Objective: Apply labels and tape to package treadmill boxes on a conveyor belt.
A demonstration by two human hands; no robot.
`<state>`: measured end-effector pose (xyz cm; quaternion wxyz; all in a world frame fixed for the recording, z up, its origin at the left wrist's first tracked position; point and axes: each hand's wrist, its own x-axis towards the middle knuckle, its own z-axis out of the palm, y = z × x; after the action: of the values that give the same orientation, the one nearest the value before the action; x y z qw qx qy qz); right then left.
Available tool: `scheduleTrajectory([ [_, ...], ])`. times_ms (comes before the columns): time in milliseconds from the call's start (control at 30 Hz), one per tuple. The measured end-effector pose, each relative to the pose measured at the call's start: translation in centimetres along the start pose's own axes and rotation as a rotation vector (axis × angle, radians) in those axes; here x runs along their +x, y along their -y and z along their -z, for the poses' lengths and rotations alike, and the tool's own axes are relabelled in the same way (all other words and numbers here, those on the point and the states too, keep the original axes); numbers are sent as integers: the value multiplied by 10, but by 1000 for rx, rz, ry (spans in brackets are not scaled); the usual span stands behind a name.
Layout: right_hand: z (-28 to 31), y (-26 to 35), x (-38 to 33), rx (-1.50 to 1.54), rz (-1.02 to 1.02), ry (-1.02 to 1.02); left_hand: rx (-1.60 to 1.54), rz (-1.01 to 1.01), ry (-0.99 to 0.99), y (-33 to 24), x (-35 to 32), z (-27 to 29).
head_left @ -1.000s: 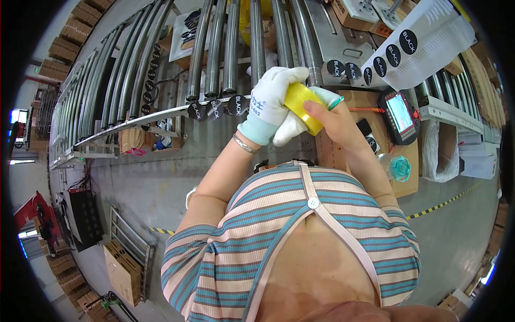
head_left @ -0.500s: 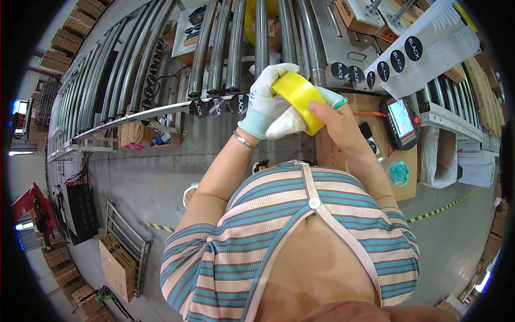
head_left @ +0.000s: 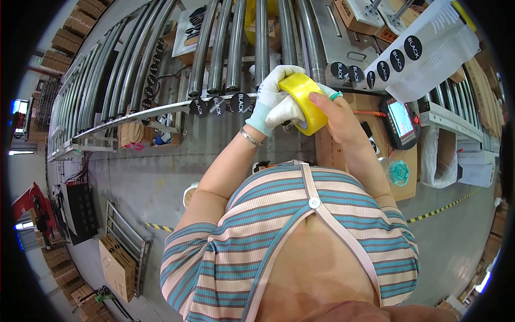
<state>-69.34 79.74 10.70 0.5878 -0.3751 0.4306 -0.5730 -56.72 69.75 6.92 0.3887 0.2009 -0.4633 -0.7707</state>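
A roll of yellow packing tape (head_left: 301, 102) is held up in front of my chest, above the edge of the roller conveyor. My left hand (head_left: 273, 102), in a white glove with a pale teal cuff, is closed around its left side, with its thumb inside the ring. My right hand (head_left: 339, 119) shows a bare thumb pressed on the tape's right face; its other fingers are mostly hidden behind the roll. White and teal glove fabric (head_left: 327, 92) shows just beyond the right hand, and I cannot tell how it is held.
Metal conveyor rollers (head_left: 236, 51) lie ahead, with round black stickers along the rail (head_left: 177, 106). To the right are a handheld device with a lit screen (head_left: 401, 122), a clear bottle with a teal cap (head_left: 398, 173) and a paper sheet (head_left: 424, 51) bearing black stickers.
The tape roll has tilted more upright and shifted slightly right. My left hand has moved a little to the right, and my right thumb has slid higher along the roll.
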Motion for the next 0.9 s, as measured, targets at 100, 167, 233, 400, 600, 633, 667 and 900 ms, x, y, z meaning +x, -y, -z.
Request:
scheduleTrajectory([
  [100, 2, 0, -2, 25, -4, 55, -274, 117, 30, 4, 5, 4],
  [167, 4, -3, -2, 36, 10, 77, -383, 143, 68, 16, 10, 14],
  [233, 12, -8, -3, 12, -17, 115, -262, 69, 89, 18, 10, 13],
  [400, 12, -3, -5, -23, 21, 126, 146, -57, 19, 6, 1, 6],
  [600, 2, 5, -2, -138, 87, 82, 1092, -739, 4, -27, -8, -6],
  [633, 1, 6, -2, -179, 82, 60, 1116, -812, -4, -30, -8, -11],
  [667, 1, 6, -2, -180, 82, 62, 1116, -813, -6, -32, -9, -12],
  [900, 10, 4, -8, -189, 134, 162, 1205, -954, -11, -29, -5, -8],
])
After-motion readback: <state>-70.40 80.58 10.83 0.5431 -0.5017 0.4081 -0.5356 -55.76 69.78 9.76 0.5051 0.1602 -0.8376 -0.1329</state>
